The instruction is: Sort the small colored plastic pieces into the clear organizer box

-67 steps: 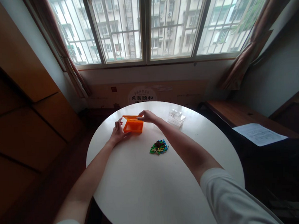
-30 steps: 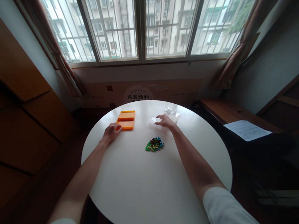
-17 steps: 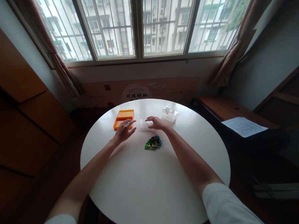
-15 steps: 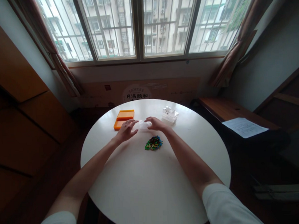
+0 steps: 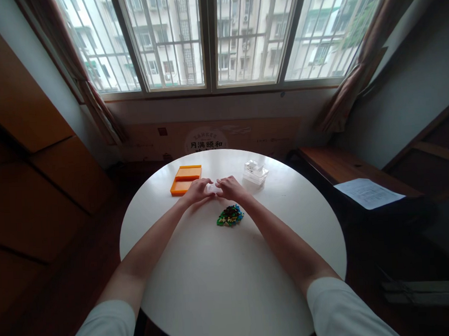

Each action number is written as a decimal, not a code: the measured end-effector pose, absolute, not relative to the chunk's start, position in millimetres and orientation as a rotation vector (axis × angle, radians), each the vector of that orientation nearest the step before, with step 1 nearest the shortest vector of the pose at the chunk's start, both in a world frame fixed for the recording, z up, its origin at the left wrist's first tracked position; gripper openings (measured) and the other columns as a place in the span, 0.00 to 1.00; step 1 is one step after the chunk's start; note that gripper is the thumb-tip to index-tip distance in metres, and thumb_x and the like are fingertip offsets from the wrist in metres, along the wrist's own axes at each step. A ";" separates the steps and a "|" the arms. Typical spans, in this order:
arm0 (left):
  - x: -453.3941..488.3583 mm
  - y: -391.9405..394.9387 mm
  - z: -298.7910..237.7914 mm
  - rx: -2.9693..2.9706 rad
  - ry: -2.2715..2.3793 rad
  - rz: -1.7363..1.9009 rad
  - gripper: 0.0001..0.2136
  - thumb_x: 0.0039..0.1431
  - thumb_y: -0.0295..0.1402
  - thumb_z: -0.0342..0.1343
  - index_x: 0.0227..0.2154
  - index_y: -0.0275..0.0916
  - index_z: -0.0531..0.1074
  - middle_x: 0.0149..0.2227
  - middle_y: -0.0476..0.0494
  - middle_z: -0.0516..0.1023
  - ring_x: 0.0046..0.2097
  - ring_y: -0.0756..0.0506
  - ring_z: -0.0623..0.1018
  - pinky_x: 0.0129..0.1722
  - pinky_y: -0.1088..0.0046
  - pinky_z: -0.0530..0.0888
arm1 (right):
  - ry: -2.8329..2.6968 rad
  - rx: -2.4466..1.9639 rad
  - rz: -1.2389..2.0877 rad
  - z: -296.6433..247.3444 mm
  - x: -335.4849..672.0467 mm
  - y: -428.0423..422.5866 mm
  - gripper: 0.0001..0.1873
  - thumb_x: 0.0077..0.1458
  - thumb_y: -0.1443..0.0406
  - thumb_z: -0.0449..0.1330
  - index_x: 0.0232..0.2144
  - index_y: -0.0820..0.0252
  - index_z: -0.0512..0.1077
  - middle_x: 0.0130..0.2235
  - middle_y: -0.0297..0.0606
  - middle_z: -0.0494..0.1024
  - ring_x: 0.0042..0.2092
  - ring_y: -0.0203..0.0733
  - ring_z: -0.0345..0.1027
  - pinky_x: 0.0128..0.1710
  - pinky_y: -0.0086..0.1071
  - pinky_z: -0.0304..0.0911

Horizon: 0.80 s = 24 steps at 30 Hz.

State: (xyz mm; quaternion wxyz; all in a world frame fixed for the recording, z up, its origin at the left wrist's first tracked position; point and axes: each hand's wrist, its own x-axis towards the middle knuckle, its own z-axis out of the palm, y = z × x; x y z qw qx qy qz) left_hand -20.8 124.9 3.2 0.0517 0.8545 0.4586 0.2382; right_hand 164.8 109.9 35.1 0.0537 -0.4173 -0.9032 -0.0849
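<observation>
My left hand (image 5: 198,191) and my right hand (image 5: 228,188) come close together over the far middle of the table, fingers curved in from either side. Between them is a small clear plastic piece (image 5: 212,187), mostly covered by the fingers, so its exact kind cannot be made out. Both hands appear closed on it. Just nearer to me lies a pile of small bricks (image 5: 230,216) in green, blue, brown and yellow. An orange tray (image 5: 180,186) with two sections stands beside my left hand.
Stacked clear plastic boxes (image 5: 255,174) stand to the right of my right hand. Everything rests on a round white table (image 5: 230,278). Off to the right, a printed sheet (image 5: 369,192) lies on a brown wooden bench (image 5: 329,165). A barred window is ahead.
My left hand has moved right, and its fingers have closed in on the clear piece. The right hand has drawn slightly left, so the piece is now more hidden. The brick pile stays put.
</observation>
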 end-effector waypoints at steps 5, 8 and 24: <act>-23.5 122.4 9.1 2.609 1.429 0.643 0.21 0.46 0.47 0.59 0.42 0.42 0.69 0.35 0.46 0.76 0.40 0.42 0.74 0.41 0.67 0.68 | -2.975 -1.190 -0.430 48.5 156.2 111.7 0.15 0.56 0.61 0.53 0.37 0.68 0.73 0.36 0.51 0.77 0.37 0.47 0.72 0.37 0.36 0.56; -22.6 122.0 11.0 2.585 1.497 0.586 0.21 0.46 0.46 0.59 0.42 0.44 0.67 0.33 0.47 0.76 0.38 0.42 0.75 0.40 0.67 0.68 | -3.044 -1.057 -0.462 51.9 156.6 112.4 0.15 0.58 0.62 0.50 0.37 0.68 0.73 0.37 0.52 0.77 0.36 0.46 0.71 0.36 0.36 0.55; -25.5 126.2 7.1 2.461 1.452 0.660 0.29 0.42 0.45 0.62 0.46 0.45 0.58 0.42 0.45 0.74 0.35 0.45 0.75 0.37 0.68 0.68 | -2.970 -0.964 -0.399 43.1 163.1 121.4 0.17 0.60 0.64 0.48 0.32 0.67 0.74 0.32 0.52 0.78 0.34 0.46 0.72 0.37 0.36 0.55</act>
